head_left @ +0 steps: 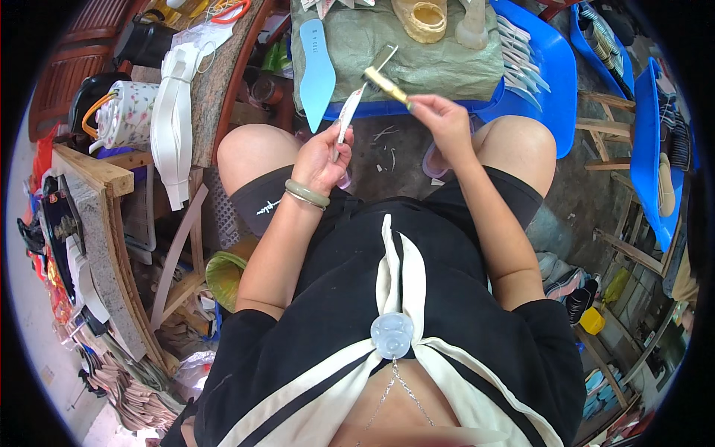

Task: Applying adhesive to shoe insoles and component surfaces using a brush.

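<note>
My left hand (325, 162), with a pale green bangle at its wrist, grips a thin white piece (347, 115) with small red marks. The piece stands almost edge-on, so its full outline is hidden; it looks like an insole. In my right hand (442, 123) a small brush (389, 86) with a yellowish handle is pinched near its end. Its dark bristles are close to the upper tip of the white piece; whether they touch I cannot tell. Left of it, a light blue insole (316, 74) lies pointed end toward me on a grey-green cloth (357, 48).
A crusted yellowish pot (427, 32) and a cloudy bottle-like container (471, 31) stand at the cloth's far side. To the right, a blue tray (555, 56) holds several stacked pale insoles (520, 63). White straps (173, 127) hang over the left table's edge (234, 82).
</note>
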Demonstrator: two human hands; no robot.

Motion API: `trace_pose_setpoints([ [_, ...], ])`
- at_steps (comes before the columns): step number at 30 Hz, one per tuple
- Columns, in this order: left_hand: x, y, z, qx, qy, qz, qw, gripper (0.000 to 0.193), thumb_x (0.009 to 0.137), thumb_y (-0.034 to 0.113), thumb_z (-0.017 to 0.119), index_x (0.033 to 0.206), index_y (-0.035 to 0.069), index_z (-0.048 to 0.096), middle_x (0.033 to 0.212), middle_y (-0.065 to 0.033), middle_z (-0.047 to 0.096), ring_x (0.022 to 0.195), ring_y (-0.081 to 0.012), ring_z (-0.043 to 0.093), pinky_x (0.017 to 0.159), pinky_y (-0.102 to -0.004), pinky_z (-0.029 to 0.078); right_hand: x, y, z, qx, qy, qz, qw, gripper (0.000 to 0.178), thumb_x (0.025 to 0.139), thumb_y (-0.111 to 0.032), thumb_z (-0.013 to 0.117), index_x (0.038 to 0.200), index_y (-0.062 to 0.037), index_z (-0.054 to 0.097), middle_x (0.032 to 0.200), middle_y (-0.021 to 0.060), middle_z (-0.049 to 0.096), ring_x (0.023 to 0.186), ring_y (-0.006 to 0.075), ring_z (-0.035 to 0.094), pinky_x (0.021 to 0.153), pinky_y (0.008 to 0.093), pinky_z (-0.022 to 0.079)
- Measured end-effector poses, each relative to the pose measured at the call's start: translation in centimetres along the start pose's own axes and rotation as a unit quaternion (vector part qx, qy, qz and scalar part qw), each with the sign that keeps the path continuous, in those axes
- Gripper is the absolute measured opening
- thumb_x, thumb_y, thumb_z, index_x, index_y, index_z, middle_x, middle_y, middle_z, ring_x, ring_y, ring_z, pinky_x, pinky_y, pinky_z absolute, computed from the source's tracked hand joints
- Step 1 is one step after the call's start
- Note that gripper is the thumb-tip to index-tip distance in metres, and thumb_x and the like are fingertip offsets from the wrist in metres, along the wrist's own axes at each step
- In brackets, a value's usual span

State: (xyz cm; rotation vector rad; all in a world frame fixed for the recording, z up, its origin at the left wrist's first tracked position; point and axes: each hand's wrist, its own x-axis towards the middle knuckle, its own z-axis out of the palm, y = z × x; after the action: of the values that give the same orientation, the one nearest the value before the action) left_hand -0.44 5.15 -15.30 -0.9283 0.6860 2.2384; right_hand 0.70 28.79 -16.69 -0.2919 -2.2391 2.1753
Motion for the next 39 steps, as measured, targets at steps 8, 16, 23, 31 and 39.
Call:
trace_pose_setpoints([
  [8, 0.2, -0.5, -0.1, 0.002, 0.032, 0.001, 0.999, 0.010, 0.092, 0.013, 0.054, 0.096, 0.005, 0.049, 0.076, -0.0040, 0.049, 0.057, -0.0080, 0.044, 0.041, -0.0160, 0.031, -1.8, -3.2, 0.3, -0.018, -0.100, 0.012, 0.995, 0.017, 0.081, -0.012, 0.067, 0.095, -0.0019, 0.070, 0.083, 0.0008, 0.068, 0.076, 0.0049, 0.058, 0.071, 0.0198, 0.046],
  [16, -1.4, -1.4, 2.0, 0.276, 0.008, 0.108, 0.955, 0.031, 0.091, 0.027, 0.058, 0.109, 0.007, 0.043, 0.072, -0.0001, 0.043, 0.056, -0.0047, 0.038, 0.040, -0.0184, 0.026, 5.0, -1.4, -1.9, -0.194, -0.030, -0.062, 0.979, 0.019, 0.082, -0.017, 0.065, 0.096, -0.0059, 0.071, 0.080, 0.0012, 0.068, 0.074, 0.0052, 0.058, 0.069, 0.0207, 0.046],
  [23, 0.0, -0.5, -1.3, 0.578, 0.073, 0.284, 0.762, 0.031, 0.094, 0.027, 0.049, 0.107, -0.001, 0.045, 0.069, -0.0060, 0.059, 0.047, -0.0110, 0.046, 0.044, -0.0275, 0.038, 8.0, -4.9, -5.8, -0.289, 0.154, -0.140, 0.935, 0.022, 0.079, -0.029, 0.066, 0.093, -0.0125, 0.071, 0.073, 0.0121, 0.067, 0.066, 0.0180, 0.065, 0.062, 0.0278, 0.049],
  [31, -3.7, -0.2, 0.7, 0.497, 0.006, 0.275, 0.823, 0.030, 0.098, 0.029, 0.043, 0.107, 0.001, 0.049, 0.065, -0.0073, 0.062, 0.043, -0.0040, 0.040, 0.042, -0.0199, 0.034, 14.4, -5.8, -7.1, -0.545, 0.094, -0.156, 0.819, 0.023, 0.079, -0.033, 0.059, 0.090, -0.0170, 0.072, 0.081, 0.0130, 0.067, 0.078, 0.0320, 0.065, 0.071, 0.0404, 0.051],
  [39, -3.1, -0.8, 0.8, 0.434, -0.008, 0.260, 0.863, 0.027, 0.097, 0.028, 0.045, 0.105, 0.002, 0.051, 0.061, -0.0057, 0.058, 0.043, -0.0036, 0.036, 0.041, -0.0197, 0.029, 16.0, -6.9, -7.0, -0.582, 0.034, -0.128, 0.803, 0.023, 0.077, -0.030, 0.059, 0.090, -0.0164, 0.072, 0.085, 0.0130, 0.068, 0.081, 0.0317, 0.065, 0.073, 0.0410, 0.052],
])
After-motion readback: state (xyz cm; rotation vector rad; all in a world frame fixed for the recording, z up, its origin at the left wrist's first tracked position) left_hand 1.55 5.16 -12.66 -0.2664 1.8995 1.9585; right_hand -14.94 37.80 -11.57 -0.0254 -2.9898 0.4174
